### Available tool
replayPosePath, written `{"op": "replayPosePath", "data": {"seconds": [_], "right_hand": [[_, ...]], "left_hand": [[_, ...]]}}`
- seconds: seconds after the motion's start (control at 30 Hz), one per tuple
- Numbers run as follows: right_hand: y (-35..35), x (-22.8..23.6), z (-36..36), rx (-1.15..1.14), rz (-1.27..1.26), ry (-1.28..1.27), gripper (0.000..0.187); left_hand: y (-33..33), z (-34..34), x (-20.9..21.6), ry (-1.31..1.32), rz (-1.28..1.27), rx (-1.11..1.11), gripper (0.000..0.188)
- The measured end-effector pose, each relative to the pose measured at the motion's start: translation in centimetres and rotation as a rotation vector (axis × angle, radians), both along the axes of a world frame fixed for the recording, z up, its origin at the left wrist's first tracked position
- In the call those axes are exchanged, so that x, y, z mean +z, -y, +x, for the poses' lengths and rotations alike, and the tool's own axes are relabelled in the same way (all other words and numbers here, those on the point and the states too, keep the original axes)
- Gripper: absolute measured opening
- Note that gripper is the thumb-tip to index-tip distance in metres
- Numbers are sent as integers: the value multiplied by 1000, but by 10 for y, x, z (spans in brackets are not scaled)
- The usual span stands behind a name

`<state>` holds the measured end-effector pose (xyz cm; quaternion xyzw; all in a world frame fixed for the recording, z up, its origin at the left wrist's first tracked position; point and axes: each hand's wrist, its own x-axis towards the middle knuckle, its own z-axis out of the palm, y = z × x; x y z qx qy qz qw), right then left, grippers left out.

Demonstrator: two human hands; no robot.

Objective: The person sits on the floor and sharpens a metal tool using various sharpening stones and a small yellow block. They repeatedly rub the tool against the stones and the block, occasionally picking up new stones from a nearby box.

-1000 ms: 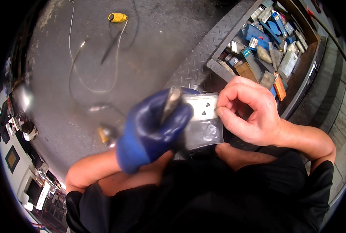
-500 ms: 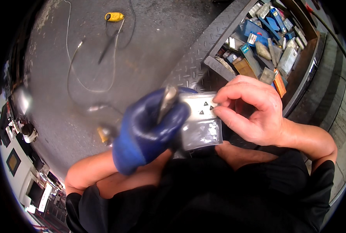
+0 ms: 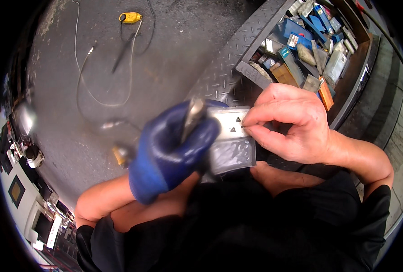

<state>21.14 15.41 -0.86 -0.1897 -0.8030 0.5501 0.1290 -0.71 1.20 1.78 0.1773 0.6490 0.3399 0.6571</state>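
Note:
My left hand (image 3: pixel 165 145), in a blue coated glove, is closed around a small hinged plastic case (image 3: pixel 232 156), lid folded open. The case's white tray (image 3: pixel 224 119) holds small dark triangular pieces that look like cutting inserts (image 3: pixel 232 129). A shiny metal tool (image 3: pixel 194 117), blurred, also sits in the gloved fingers; its kind cannot be made out. At the tray's right edge, my bare right hand (image 3: pixel 294 124) pinches thumb and forefinger together on one dark triangular insert, mostly covered by the fingertips.
To the upper right stands a metal drawer (image 3: pixel 266 41) heaped with small blue, clear and orange plastic boxes. A tread-plate surface (image 3: pixel 224 79) borders it. On the grey floor lie a yellow device (image 3: pixel 131 17) and thin looping cables (image 3: pixel 106 105). Blurred equipment lines the left.
My right fingertips have moved slightly left and closed over the insert at the tray's right side. The left hand and case have barely shifted.

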Motion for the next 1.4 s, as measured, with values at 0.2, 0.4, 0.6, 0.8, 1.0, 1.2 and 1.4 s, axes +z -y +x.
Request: {"op": "replayPosePath", "data": {"seconds": [0.2, 0.4, 0.6, 0.8, 1.0, 1.2, 1.4], "right_hand": [[-4, 8, 3, 7, -245, 87, 13], [-11, 10, 5, -189, -1028, 171, 12], [-19, 8, 7, -200, -1217, 56, 10], [-20, -3, 14, -135, -1261, -46, 22], [-18, -6, 15, -135, -1300, -76, 20], [-17, -8, 14, -134, -1314, -64, 19], [-17, -5, 13, -136, -1306, -48, 18]], "left_hand": [[-4, -4, 6, 18, -38, -24, 24], [-3, -2, 1, 18, 1, -12, 26], [-3, -3, 0, 8, -14, -29, 26], [1, -1, -4, -5, 1, 15, 25], [10, 2, -20, -46, 186, 21, 25], [11, 1, -21, -61, 212, 4, 27], [10, 0, -20, -30, 198, 11, 26]]}}
